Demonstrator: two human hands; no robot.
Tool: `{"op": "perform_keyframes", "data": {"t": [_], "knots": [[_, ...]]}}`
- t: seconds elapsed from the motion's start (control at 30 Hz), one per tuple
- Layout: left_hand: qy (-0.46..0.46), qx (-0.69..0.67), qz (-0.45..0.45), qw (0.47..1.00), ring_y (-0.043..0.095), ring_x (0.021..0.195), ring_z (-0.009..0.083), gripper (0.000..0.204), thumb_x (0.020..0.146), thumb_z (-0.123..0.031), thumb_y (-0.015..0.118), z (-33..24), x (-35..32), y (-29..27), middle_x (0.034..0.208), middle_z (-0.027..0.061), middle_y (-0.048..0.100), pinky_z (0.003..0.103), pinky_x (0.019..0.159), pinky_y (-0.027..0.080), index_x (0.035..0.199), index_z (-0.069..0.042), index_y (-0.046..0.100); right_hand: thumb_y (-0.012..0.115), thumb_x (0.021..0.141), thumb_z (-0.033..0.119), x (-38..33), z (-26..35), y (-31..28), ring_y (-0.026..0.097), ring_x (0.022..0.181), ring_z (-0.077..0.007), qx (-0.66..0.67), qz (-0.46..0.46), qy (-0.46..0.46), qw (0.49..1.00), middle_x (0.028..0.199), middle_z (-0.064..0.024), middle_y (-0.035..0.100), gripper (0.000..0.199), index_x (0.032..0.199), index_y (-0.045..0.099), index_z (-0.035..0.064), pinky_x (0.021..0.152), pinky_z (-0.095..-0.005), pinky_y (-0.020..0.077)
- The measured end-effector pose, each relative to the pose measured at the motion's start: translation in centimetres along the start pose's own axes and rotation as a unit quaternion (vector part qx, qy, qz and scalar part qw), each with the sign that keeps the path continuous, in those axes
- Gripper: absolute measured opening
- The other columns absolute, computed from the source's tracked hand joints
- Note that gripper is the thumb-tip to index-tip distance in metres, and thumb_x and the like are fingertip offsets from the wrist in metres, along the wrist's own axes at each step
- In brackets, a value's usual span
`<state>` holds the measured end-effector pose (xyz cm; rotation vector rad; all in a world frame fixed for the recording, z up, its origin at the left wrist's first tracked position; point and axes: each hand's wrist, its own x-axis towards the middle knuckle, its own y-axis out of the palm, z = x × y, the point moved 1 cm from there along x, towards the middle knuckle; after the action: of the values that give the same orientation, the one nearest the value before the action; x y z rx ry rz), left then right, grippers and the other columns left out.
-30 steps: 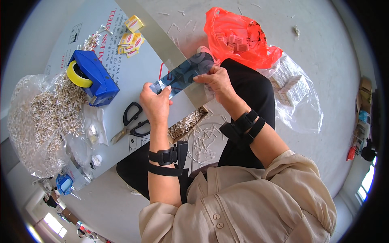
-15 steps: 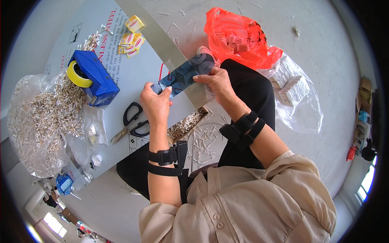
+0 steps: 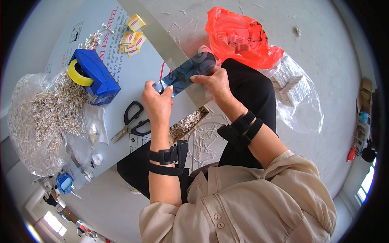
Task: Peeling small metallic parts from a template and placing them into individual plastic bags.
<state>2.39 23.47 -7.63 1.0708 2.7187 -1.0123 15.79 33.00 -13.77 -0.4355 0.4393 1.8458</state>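
both hands hold a long, dark blue glossy packet (image 3: 184, 75) up over the edge of the counter (image 3: 117, 81), which is a pale sheet with printed lettering. the left hand (image 3: 157, 103) is closed around the packet's lower left end, fingers curled over it; the right hand (image 3: 214, 83) pinches the packet further along, near its upper right part, thumb on top. the packet lies at a slant, rising from left to right, and its far end reaches toward an orange plastic bag (image 3: 239, 38) that sits on the grey floor and has small pinkish pieces inside. both forearms wear black straps near the wrist.

on the counter, just left of the left hand, lie black-handled scissors (image 3: 131, 121). further left stands a blue tape dispenser (image 3: 94, 77) with a yellow roll of tape (image 3: 79, 73). beside it, a clear plastic bag (image 3: 36, 121) spreads out, full of small pale sticks. small yellow packets (image 3: 133, 34) lie near the counter's far end. to the right of the person's black-clad knee, another clear bag (image 3: 296, 93) holds pale stacked pieces. a small open box of pale sticks (image 3: 186, 121) shows below the hands.
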Motion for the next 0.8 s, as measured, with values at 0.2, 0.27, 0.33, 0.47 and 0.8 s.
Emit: {"op": "perform_keyframes", "data": {"t": [0.2, 0.27, 0.33, 0.47, 0.8], "knots": [[0.066, 0.021, -0.037, 0.997, 0.064, 0.06, 0.0293, 0.049, 0.073, -0.004, 0.074, 0.7, -0.9, -0.1, 0.076, 0.0175, 0.063, 0.036, 0.057, 0.05, 0.112, -0.002, 0.045, 0.078, 0.06, 0.002, -0.3, 0.4, 0.1, 0.058, 0.061, -0.0115, 0.0, -0.002, -0.005, 1.0, 0.071, -0.0057, 0.067, 0.021, 0.078, 0.068, -0.0027, 0.06, -0.0267, 0.0472], [0.112, 0.029, -0.056, 0.992, 0.064, 0.067, 0.0333, 0.055, 0.073, -0.005, 0.075, 1.3, -1.0, -0.3, 0.083, 0.0188, 0.063, 0.038, 0.063, 0.05, 0.118, -0.004, 0.043, 0.078, 0.06, 0.003, -0.1, 0.2, 0.2, 0.058, 0.061, -0.0115, -0.002, -0.004, -0.011, 1.0, 0.07, -0.0056, 0.067, 0.02, 0.077, 0.068, -0.0027, 0.06, -0.027, 0.0473], [0.135, 0.029, -0.047, 0.989, 0.063, 0.082, 0.0373, 0.061, 0.073, -0.009, 0.076, 1.3, -1.2, -0.4, 0.099, 0.0192, 0.061, 0.039, 0.072, 0.05, 0.123, -0.005, 0.042, 0.077, 0.06, 0.003, 0.0, 0.0, 0.1, 0.058, 0.061, -0.0116, -0.005, -0.007, -0.017, 1.0, 0.07, -0.0054, 0.067, 0.02, 0.077, 0.068, -0.0027, 0.06, -0.0273, 0.0475], [0.292, 0.157, -0.121, 0.936, 0.061, 0.087, 0.0338, 0.066, 0.07, -0.012, 0.078, 1.0, -1.3, -0.6, 0.103, 0.0165, 0.058, 0.04, 0.071, 0.05, 0.125, -0.008, 0.042, 0.077, 0.06, 0.006, 0.0, -0.1, 0.1, 0.059, 0.06, -0.0119, -0.025, -0.011, -0.022, 0.999, 0.068, -0.0065, 0.067, 0.021, 0.076, 0.068, -0.0029, 0.06, -0.0279, 0.0479], [0.363, 0.324, -0.119, 0.866, 0.053, 0.092, 0.0294, 0.043, 0.059, -0.016, 0.083, 0.9, -1.1, -0.8, 0.102, 0.0099, 0.051, 0.039, 0.073, 0.048, 0.093, -0.005, 0.06, 0.078, 0.06, 0.008, -0.1, 0.1, 0.1, 0.06, 0.06, -0.0128, -0.045, -0.015, -0.019, 0.999, 0.068, -0.0079, 0.067, 0.022, 0.076, 0.068, -0.0037, 0.06, -0.0279, 0.048]]}}
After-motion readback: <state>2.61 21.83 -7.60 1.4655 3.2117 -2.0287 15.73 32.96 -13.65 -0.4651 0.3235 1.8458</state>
